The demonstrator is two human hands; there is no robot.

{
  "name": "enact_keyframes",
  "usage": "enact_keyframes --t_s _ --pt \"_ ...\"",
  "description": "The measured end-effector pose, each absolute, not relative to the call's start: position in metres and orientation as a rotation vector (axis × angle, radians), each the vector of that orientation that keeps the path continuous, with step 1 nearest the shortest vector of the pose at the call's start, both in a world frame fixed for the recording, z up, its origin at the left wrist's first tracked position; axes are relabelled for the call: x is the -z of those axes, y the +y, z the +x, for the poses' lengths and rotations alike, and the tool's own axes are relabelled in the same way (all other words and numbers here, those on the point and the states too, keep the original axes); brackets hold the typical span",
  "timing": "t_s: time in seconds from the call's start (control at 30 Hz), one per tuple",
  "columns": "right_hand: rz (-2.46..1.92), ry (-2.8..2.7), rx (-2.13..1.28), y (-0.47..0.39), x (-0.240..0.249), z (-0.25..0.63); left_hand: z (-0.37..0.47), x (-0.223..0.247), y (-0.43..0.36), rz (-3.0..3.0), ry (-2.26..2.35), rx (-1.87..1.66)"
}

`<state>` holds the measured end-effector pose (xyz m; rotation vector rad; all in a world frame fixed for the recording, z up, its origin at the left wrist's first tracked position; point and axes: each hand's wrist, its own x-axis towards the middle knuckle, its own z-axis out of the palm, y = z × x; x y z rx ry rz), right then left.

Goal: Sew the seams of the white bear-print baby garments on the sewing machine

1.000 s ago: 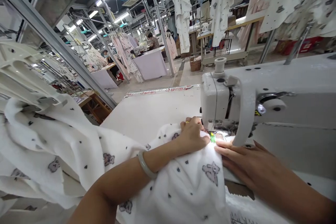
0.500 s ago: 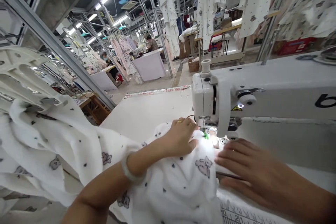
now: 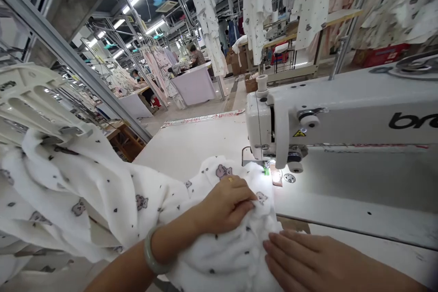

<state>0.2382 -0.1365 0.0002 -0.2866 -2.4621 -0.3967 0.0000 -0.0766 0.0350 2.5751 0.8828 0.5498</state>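
White fleecy fabric [image 3: 222, 251] with bear prints and small dark marks lies on the sewing table, its far right edge under the presser foot of a white sewing machine [image 3: 342, 109]. My left hand [image 3: 229, 205], with a ring and a pale bangle on the wrist, pinches a fold of it just left of and nearer than the needle area. Stretched out flat, my right hand [image 3: 304, 255] rests its fingertips on the fabric's right edge near the table front. A small green part [image 3: 266, 170] glows under the needle light.
At left a cream plastic clamp hanger [image 3: 37, 91] holds more of the printed fabric. Metal poles [image 3: 78, 64] cross behind it. Printed garments [image 3: 253, 4] hang beyond the machine. Two people sit at farther workstations, and a brown basket [image 3: 251, 83] stands on the floor.
Both hands have moved back toward me, away from the needle. The left hand's fingers now bunch the fabric, and another bear print shows behind them. The view has shifted slightly right.
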Motion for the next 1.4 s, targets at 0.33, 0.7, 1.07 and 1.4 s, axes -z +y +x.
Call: enact_keyframes --t_s 0.33,0.7,1.07,1.4 --pt "-0.312 -2.493 0.021 -0.124 -0.017 0.246 0.006 -0.031 -0.077 2.637 0.656 -0.315" --pt "-0.335 -2.459 0.264 -0.111 0.019 0.257 0.011 -0.009 -0.054 2.874 0.559 -0.375" --pt "-0.415 -2.534 0.321 -0.090 0.014 0.264 0.018 -0.032 -0.024 2.869 0.647 -0.202" --pt "-0.354 -2.418 0.111 -0.113 -0.004 0.251 0.013 -0.012 -0.116 2.732 1.183 -0.447"
